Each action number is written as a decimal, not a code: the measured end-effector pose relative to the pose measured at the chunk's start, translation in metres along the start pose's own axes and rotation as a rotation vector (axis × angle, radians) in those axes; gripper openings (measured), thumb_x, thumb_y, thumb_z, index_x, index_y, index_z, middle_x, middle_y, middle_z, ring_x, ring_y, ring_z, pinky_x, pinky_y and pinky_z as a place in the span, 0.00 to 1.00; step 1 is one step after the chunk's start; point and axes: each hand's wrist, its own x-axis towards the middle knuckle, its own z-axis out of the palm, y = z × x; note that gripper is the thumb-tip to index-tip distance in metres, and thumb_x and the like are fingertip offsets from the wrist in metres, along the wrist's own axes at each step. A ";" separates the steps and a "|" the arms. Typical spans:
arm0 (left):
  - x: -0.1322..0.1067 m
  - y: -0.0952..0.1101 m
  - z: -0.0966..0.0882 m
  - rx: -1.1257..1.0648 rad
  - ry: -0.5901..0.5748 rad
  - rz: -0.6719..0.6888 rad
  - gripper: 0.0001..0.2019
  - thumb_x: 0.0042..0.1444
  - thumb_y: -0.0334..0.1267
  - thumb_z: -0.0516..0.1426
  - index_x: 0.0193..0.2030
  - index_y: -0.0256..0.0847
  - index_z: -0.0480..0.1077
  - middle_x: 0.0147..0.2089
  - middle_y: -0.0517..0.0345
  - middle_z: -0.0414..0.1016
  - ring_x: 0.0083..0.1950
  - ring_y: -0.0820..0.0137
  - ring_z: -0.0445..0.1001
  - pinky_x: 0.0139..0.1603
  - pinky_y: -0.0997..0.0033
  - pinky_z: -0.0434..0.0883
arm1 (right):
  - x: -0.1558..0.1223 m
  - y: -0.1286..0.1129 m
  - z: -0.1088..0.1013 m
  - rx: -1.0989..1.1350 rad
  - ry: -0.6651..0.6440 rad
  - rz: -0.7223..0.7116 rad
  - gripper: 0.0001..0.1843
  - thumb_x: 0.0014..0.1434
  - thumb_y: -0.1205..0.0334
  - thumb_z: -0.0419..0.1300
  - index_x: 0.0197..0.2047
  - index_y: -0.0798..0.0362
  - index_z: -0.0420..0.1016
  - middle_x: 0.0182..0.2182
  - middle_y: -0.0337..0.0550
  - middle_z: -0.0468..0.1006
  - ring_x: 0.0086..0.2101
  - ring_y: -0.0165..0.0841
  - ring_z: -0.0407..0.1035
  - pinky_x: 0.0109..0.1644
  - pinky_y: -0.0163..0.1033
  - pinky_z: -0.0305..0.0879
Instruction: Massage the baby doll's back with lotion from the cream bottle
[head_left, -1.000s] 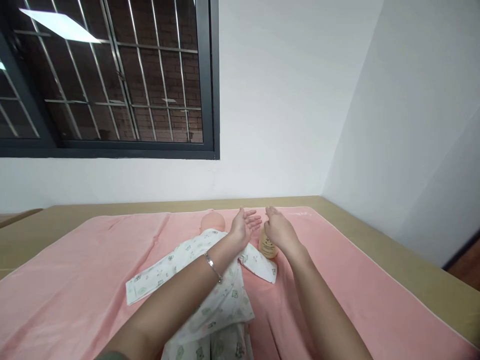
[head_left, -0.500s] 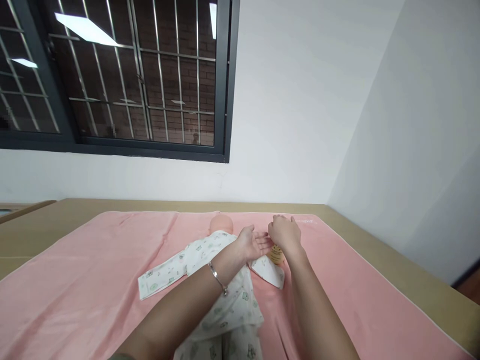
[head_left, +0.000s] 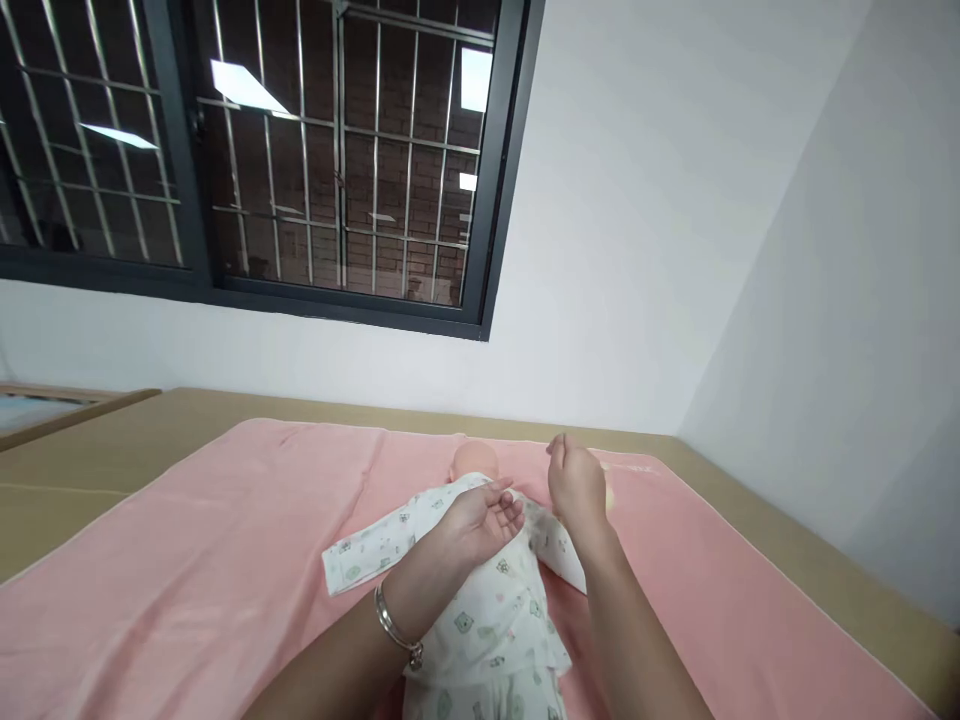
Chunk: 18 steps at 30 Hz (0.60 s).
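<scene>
A baby doll (head_left: 474, 460) with a bald head lies on a pink blanket (head_left: 270, 520), its arms spread. It wears a white long-sleeved top (head_left: 517, 620) with small green prints. Over the doll's upper body, my left hand (head_left: 484, 520) is palm up, its fingers loosely bent and nothing visible in the palm. My right hand (head_left: 579, 488) is closed above the doll's right-side sleeve (head_left: 553, 545). A pale yellow thing (head_left: 610, 488) shows behind that hand, mostly hidden; its kind I cannot make out. A silver bracelet (head_left: 394, 625) circles my left wrist.
The blanket covers much of a wooden surface (head_left: 795, 540) that meets the white wall (head_left: 600, 250). A barred window (head_left: 345, 160) with a dark frame is above at the left. At far left stands a wooden-edged frame (head_left: 82, 410).
My view has shifted left. My right hand has turned, and the yellow thing, seen below it before, now shows at its right side. My left hand has drawn back, its fingers more bent.
</scene>
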 end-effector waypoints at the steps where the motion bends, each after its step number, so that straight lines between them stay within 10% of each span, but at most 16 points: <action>1: -0.002 0.005 0.000 -0.015 0.014 0.012 0.10 0.59 0.22 0.51 0.45 0.37 0.65 0.22 0.65 0.64 0.21 0.75 0.68 0.27 0.76 0.68 | -0.005 -0.008 0.002 0.071 -0.014 -0.028 0.23 0.69 0.59 0.36 0.34 0.52 0.69 0.31 0.48 0.78 0.33 0.37 0.72 0.40 0.39 0.62; 9: -0.011 0.032 -0.012 -0.011 0.001 0.080 0.10 0.58 0.22 0.49 0.42 0.40 0.62 0.20 0.69 0.59 0.19 0.78 0.59 0.25 0.79 0.60 | -0.034 -0.034 0.017 0.328 -0.150 -0.157 0.17 0.66 0.57 0.41 0.24 0.48 0.55 0.21 0.37 0.68 0.24 0.33 0.63 0.30 0.36 0.53; 18: -0.033 0.013 0.003 0.082 -0.087 0.026 0.14 0.51 0.21 0.51 0.43 0.41 0.61 0.19 0.69 0.59 0.19 0.77 0.58 0.27 0.77 0.58 | -0.061 -0.040 -0.024 0.397 -0.157 -0.261 0.16 0.61 0.59 0.50 0.22 0.48 0.64 0.21 0.36 0.74 0.26 0.33 0.68 0.30 0.34 0.57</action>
